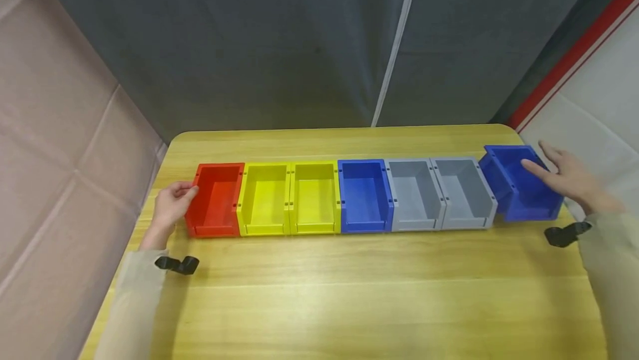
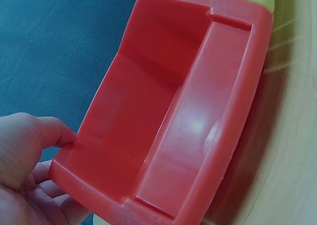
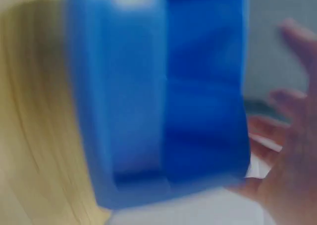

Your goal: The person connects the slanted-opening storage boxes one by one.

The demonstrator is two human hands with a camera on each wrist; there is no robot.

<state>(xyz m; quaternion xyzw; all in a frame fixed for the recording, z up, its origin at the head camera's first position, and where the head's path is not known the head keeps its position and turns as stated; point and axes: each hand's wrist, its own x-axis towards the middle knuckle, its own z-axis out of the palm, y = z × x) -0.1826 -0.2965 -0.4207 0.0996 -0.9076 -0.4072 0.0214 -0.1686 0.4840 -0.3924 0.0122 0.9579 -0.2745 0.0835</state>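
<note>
A red storage bin (image 1: 216, 199) stands at the left end of a row of open plastic bins. My left hand (image 1: 172, 203) pinches its left wall, thumb over the rim and fingers outside, as the left wrist view shows at the red bin's edge (image 2: 74, 170). At the right end, a blue bin (image 1: 529, 185) sits slightly askew against the row. My right hand (image 1: 566, 177) is beside and above this bin's right side with fingers spread. The right wrist view is blurred, and whether the hand (image 3: 290, 150) touches the blue bin (image 3: 203, 106) cannot be told.
Between the end bins stand two yellow bins (image 1: 264, 199), another blue bin (image 1: 366, 196) and two grey bins (image 1: 414, 196), side by side. All rest on a wooden table (image 1: 339, 293). A dark curtain (image 1: 249, 49) hangs behind; pale padded walls (image 1: 65, 127) flank the table.
</note>
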